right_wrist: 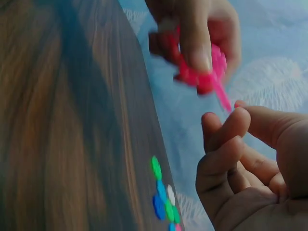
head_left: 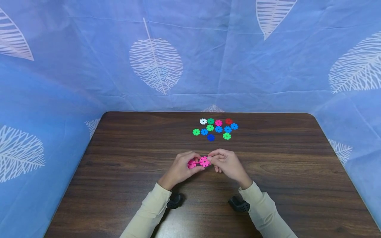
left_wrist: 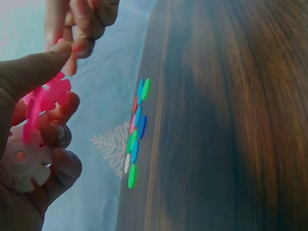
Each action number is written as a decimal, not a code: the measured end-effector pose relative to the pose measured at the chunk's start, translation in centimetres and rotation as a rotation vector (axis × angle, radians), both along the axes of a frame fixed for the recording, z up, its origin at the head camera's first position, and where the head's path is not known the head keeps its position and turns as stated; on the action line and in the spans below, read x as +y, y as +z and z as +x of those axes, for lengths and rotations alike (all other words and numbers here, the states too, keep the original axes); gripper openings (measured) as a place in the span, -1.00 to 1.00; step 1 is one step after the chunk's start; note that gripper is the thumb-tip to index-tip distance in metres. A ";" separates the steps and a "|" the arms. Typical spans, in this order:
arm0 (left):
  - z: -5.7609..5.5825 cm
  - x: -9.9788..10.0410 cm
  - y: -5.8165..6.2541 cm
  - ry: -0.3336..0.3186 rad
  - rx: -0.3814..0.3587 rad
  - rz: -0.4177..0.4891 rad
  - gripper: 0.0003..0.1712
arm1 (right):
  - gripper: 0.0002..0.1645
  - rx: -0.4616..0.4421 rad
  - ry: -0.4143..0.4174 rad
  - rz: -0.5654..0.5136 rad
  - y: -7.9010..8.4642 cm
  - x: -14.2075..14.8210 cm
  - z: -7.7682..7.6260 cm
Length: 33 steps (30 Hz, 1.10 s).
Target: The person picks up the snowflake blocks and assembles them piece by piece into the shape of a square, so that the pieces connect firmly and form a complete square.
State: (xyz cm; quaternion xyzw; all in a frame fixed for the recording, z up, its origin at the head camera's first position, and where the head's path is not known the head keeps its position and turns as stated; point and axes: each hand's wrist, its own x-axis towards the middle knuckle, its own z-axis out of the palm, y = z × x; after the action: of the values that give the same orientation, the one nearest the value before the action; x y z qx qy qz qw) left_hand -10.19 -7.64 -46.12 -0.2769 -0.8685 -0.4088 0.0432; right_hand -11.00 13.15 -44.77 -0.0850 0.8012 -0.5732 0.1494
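Observation:
My left hand (head_left: 182,166) grips a small chain of notched plastic interlocking discs between thumb and fingers. Two pink discs face up in the head view: one (head_left: 191,164) partly covered by the fingers, the other (head_left: 204,161) reaching toward the right hand. A whitish disc (left_wrist: 25,161) joins the pink ones in the left wrist view, lying against the palm side of the fingers. My right hand (head_left: 228,164) pinches the far rim of the outer pink disc with thumb and fingertips. Its other fingers curl loosely in the right wrist view (right_wrist: 224,168).
Several loose discs, green, blue, white, red and pink, lie flat near the far edge of the brown wooden table (head_left: 134,138), among them a dark blue disc (head_left: 210,137) and a white disc (head_left: 203,121). Blue leaf-patterned cloth (head_left: 190,66) hangs behind and beside the table.

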 end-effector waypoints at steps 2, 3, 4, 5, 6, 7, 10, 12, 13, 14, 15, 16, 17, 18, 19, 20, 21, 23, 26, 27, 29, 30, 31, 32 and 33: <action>0.0 -0.2 -0.1 0.017 0.000 -0.009 -0.63 | -0.70 0.011 -0.010 0.054 -0.4 0.6 -0.5; 0.0 -0.3 -0.2 0.025 -0.003 -0.011 -0.62 | -0.71 0.025 -0.015 0.091 -0.6 0.9 -0.8; 0.0 -0.4 -0.2 0.033 -0.008 -0.014 -0.61 | -0.72 0.031 -0.028 0.133 -0.9 1.2 -1.1; 0.0 -0.5 -0.3 0.042 -0.014 -0.015 -0.60 | -0.72 0.046 -0.036 0.181 -1.2 1.5 -1.4; 0.0 -0.6 -0.3 0.052 -0.020 -0.019 -0.59 | -0.72 0.063 -0.049 0.224 -1.5 1.8 -1.7; 0.0 -0.7 -0.4 0.058 -0.028 -0.021 -0.59 | -0.73 0.083 -0.063 0.269 -1.8 2.2 -2.1; 0.1 -0.8 -0.6 0.070 -0.036 -0.026 -0.60 | -0.74 0.178 -0.135 0.379 -2.6 3.2 -3.1; 0.1 -0.9 -0.8 0.074 -0.036 -0.026 -0.61 | -0.75 0.256 -0.191 0.432 -3.0 3.7 -3.9; 0.1 -0.9 -0.8 0.077 -0.034 -0.024 -0.61 | -0.75 0.289 -0.216 0.454 -3.2 4.0 -4.3; 0.1 -0.9 -0.9 0.083 -0.033 -0.023 -0.61 | -0.73 0.312 -0.240 0.471 -3.4 4.2 -4.7; 0.1 -0.9 -0.9 0.092 -0.035 -0.022 -0.61 | -0.72 0.327 -0.257 0.487 -3.5 4.4 -5.1; 0.1 -0.9 -1.0 0.101 -0.036 -0.020 -0.60 | -0.70 0.330 -0.274 0.498 -3.7 4.5 -5.5; 0.1 -0.9 -1.0 0.110 -0.039 -0.021 -0.59 | -0.68 0.321 -0.285 0.505 -3.8 4.6 -5.8; 0.1 -0.9 -1.0 0.116 -0.043 -0.019 -0.59 | -0.66 0.306 -0.295 0.511 -3.9 4.7 -6.1; 0.1 -1.0 -1.0 0.123 -0.045 -0.022 -0.59 | -0.64 0.297 -0.301 0.521 -4.1 4.7 -6.5; 0.1 -1.0 -1.0 0.127 -0.046 -0.023 -0.59 | -0.61 0.284 -0.307 0.530 -4.2 4.7 -6.9; 0.1 -1.0 -1.0 0.128 -0.049 -0.024 -0.59 | -0.59 0.275 -0.313 0.541 -4.3 4.7 -7.2; 0.1 -1.1 -0.9 0.127 -0.048 -0.024 -0.60 | -0.56 0.264 -0.327 0.562 -4.5 4.5 -7.8; 0.1 -1.2 -0.9 0.129 -0.041 -0.023 -0.61 | -0.51 0.252 -0.337 0.592 -4.5 4.1 -8.4; 0.1 -1.2 -0.9 0.129 -0.038 -0.023 -0.61 | -0.50 0.249 -0.340 0.596 -4.4 4.0 -8.5; 0.1 -1.3 -0.9 0.130 -0.034 -0.024 -0.62 | -0.49 0.245 -0.346 0.610 -4.4 3.8 -8.7; 0.1 -1.4 -0.9 0.130 -0.031 -0.025 -0.62 | -0.49 0.243 -0.347 0.617 -4.4 3.7 -8.7; 0.1 -1.4 -0.9 0.128 -0.030 -0.025 -0.62 | -0.49 0.244 -0.352 0.623 -4.4 3.6 -8.8; 0.1 -1.4 -0.9 0.126 -0.030 -0.023 -0.63 | -0.50 0.246 -0.357 0.627 -4.4 3.6 -8.8; 0.0 -1.5 -0.9 0.124 -0.029 -0.020 -0.63 | -0.50 0.245 -0.361 0.630 -4.4 3.5 -8.9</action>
State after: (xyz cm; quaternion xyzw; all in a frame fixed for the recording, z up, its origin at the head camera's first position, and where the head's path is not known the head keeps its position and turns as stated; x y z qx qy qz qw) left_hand -10.15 -9.09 -47.06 -0.2169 -0.8887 -0.4004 0.0530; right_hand -19.88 16.70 -49.21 0.0398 0.9521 -0.3014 -0.0322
